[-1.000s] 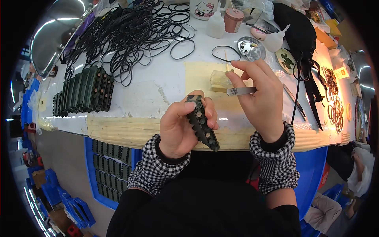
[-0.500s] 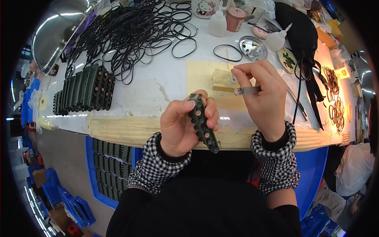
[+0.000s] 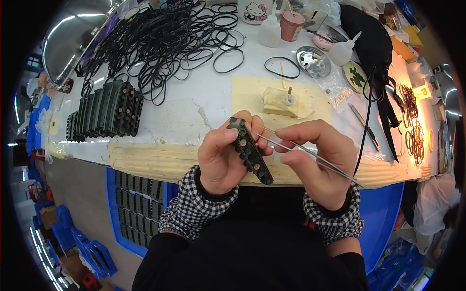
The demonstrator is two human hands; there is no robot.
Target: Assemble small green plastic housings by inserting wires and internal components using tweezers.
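Note:
My left hand (image 3: 221, 155) grips a dark green camouflage toy-tank track assembly (image 3: 250, 150) between thumb and fingers. Road wheels and a toothed band run along its side, and it slants down to the right. In my right hand (image 3: 323, 157) is a pair of metal tweezers (image 3: 315, 156), held between thumb and fingers. Their tips are apart and close to the left fingertips, beside the assembly; I cannot tell whether they touch it. Behind the hands, a short stick (image 3: 290, 90) stands upright in a whitish cap on a yellowish, tape-wrapped block (image 3: 280, 107).
Piled black rubber loops (image 3: 165, 43) cover the back left, behind a row of similar green assemblies (image 3: 109, 109). White squeeze bottles (image 3: 268, 31), a pink cup (image 3: 292, 24), a metal dish (image 3: 313, 62) and a pen-like tool (image 3: 365, 127) lie right. Below sits a blue crate (image 3: 112, 213) of green parts.
My right hand has left the stick at the block and come down left, turning the tweezers from its palm toward the assembly. My left hand has barely moved.

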